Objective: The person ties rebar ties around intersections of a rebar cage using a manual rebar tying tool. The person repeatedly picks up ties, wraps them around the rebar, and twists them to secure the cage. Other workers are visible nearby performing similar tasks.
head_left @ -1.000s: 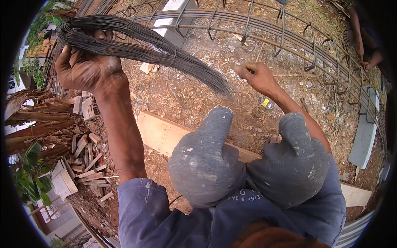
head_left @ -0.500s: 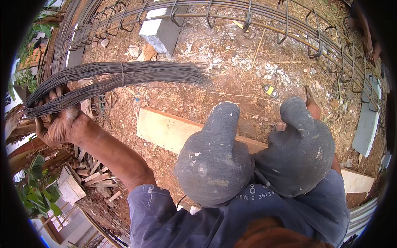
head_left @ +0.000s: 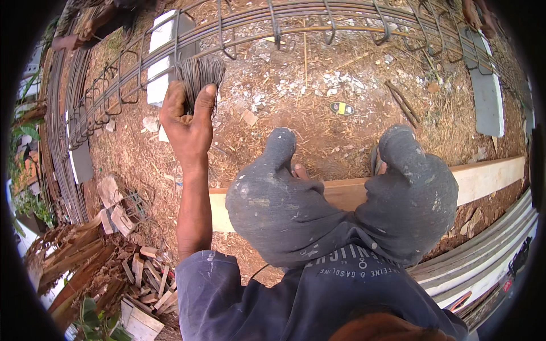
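Head view shows me outdoors over brown earth (head_left: 335,142) strewn with straw and pale chips. A long cage of brown steel bars with square ties (head_left: 298,32) crosses the top; I count three grey-and-white blocks (head_left: 486,85) along it. One pale timber plank (head_left: 489,180) runs beneath my two bent knees in dark grey trousers (head_left: 273,210), which block part of the ground. Ahead lie one black-and-yellow oval object (head_left: 342,108) and one dark brown stick (head_left: 402,103); a heap of wood offcuts (head_left: 153,278), too jumbled to count, sits lower left. Other people's limbs show at both upper corners. My left hand (head_left: 190,116) is closed, thumb against fingers, around one bundle of thin dark wire (head_left: 202,77), near a block. My right hand is out of view; I cannot tell its state.
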The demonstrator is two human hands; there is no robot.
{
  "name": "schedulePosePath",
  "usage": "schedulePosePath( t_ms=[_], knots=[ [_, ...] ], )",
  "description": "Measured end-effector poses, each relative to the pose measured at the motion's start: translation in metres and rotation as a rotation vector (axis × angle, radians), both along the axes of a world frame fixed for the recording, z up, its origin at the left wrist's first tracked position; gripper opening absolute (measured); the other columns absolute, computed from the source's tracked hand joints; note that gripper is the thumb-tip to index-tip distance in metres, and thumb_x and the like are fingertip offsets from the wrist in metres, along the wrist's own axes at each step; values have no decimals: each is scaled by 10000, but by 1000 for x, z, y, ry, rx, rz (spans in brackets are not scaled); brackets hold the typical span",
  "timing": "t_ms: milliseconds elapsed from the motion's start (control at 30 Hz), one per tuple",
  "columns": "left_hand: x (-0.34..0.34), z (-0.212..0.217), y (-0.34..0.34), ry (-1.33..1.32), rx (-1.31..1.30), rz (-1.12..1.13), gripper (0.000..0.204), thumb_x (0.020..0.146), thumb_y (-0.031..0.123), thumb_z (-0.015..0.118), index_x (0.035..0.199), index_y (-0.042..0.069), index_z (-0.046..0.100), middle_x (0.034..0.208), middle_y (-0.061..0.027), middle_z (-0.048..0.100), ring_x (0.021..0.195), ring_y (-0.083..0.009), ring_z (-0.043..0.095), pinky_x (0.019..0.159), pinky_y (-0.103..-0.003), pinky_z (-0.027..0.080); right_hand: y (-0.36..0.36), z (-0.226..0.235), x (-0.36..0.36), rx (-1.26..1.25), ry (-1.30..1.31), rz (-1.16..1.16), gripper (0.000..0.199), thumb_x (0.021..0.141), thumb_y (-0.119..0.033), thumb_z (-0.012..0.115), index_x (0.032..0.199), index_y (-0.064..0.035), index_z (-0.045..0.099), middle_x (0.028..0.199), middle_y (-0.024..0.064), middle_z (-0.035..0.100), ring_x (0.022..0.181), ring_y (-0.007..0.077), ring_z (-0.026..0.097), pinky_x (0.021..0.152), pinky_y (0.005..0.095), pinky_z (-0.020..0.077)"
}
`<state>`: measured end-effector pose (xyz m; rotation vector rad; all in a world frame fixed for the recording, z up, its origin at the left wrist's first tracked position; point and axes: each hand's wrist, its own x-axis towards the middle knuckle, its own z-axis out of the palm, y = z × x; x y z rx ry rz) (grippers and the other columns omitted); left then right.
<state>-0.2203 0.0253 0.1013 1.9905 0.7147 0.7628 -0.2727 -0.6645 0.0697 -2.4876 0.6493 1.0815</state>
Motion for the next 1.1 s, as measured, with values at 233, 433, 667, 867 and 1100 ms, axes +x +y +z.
schedulePosePath(
  t_ms=[233,433,667,867,1100],
  knots=[
    [39,-162,-41,128,-159,-271,523,857,225,742,1149,-174,571,1215,-248,587,1104,-298,560,1007,-392,416,154,-25,109,375,-163,40,328,865,-271,603,1020,12,662,1006,178,695,953,266,648,835,396,481],
    [38,-133,-83,126,-102,-532,122,850,36,674,904,-58,617,874,-116,618,793,-213,577,721,-344,472,240,-10,194,494,9,318,291,897,-281,577,991,-30,692,855,111,673,837,229,610,789,385,477],
    [29,-139,-106,82,30,-410,173,787,12,723,926,-63,654,810,-117,616,711,-204,575,644,-321,459,377,-68,217,988,-41,373,274,914,-276,648,1020,-29,696,796,79,659,655,149,588,606,322,488],
    [22,-133,-121,96,96,-370,171,787,16,722,916,-66,644,805,-118,614,707,-209,571,636,-322,452,407,-105,211,1174,199,95,391,852,-286,731,1083,21,654,803,89,632,658,148,594,578,294,511],
    [23,-135,-121,127,38,-316,151,806,32,720,897,-54,636,808,-102,593,717,-212,549,662,-320,440,414,-128,202,1460,639,-360,452,880,-222,694,1191,60,528,827,73,592,710,141,574,635,268,538]
  ],
)
